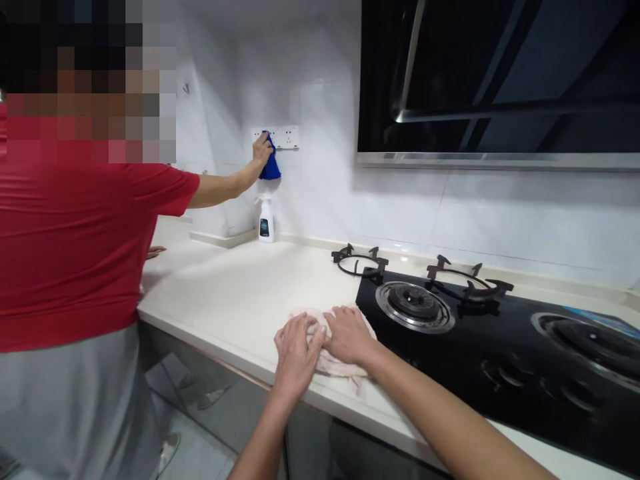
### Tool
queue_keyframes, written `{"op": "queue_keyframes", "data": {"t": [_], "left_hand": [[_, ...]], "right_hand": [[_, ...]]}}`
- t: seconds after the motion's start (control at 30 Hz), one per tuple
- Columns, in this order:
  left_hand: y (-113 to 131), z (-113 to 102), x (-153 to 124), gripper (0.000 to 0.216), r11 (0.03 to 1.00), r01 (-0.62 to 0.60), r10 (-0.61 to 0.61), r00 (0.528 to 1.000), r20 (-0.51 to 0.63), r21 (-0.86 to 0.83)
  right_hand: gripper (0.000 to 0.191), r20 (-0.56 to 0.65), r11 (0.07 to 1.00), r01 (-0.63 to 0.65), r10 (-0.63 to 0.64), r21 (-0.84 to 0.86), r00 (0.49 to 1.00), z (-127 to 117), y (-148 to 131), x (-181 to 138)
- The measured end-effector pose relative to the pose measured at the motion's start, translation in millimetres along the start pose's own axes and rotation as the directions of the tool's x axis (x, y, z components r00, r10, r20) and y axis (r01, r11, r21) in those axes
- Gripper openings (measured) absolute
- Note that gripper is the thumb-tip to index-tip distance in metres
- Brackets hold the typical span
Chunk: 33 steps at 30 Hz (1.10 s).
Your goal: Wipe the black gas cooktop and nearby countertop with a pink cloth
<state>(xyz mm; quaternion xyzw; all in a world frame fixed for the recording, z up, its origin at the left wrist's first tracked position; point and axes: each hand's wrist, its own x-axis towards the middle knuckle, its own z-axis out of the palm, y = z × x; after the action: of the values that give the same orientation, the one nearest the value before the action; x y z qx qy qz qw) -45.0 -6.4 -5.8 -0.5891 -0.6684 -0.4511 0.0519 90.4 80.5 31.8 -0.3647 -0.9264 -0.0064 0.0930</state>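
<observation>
A pale pinkish cloth (340, 363) lies bunched on the white countertop beside the left edge of the black gas hob (400, 350). My left hand (299, 347) grips the cloth's left part, fingers bent and thumb toward the right hand. Right beside it, my right hand (350, 333) is pressed down on the cloth with its fingers curled into it. The fingertips are partly hidden in the folds. One corner of the cloth hangs toward the counter's front edge.
Two black pan supports (360, 261) (470, 283) stand behind the burners (415, 305). A white spray bottle (266, 220) is near the wall. At left, a person in a red shirt (75, 247) holds a blue cloth (271, 163) against the wall sockets (289, 137). A range hood (490, 80) overhangs the hob.
</observation>
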Motion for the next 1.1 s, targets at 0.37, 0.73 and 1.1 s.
{"op": "queue_keyframes", "data": {"t": [0.37,0.73,1.1], "left_hand": [[-6,7,-3,0.041,0.998,-0.035,0.034,0.999,-0.004,-0.051],[-3,1,-6,0.029,1.000,0.000,-0.006,0.966,-0.259,-0.021],[-23,-47,-5,0.031,0.993,0.013,-0.016,0.999,-0.028,-0.116]], "right_hand": [[0.072,0.023,0.984,-0.179,0.179,-0.019,0.984,13,7,66],[0.065,0.089,0.988,-0.147,0.143,0.039,0.986,13,-23,48],[0.065,0.045,0.990,0.016,-0.023,0.142,0.999,9,-65,-13]]}}
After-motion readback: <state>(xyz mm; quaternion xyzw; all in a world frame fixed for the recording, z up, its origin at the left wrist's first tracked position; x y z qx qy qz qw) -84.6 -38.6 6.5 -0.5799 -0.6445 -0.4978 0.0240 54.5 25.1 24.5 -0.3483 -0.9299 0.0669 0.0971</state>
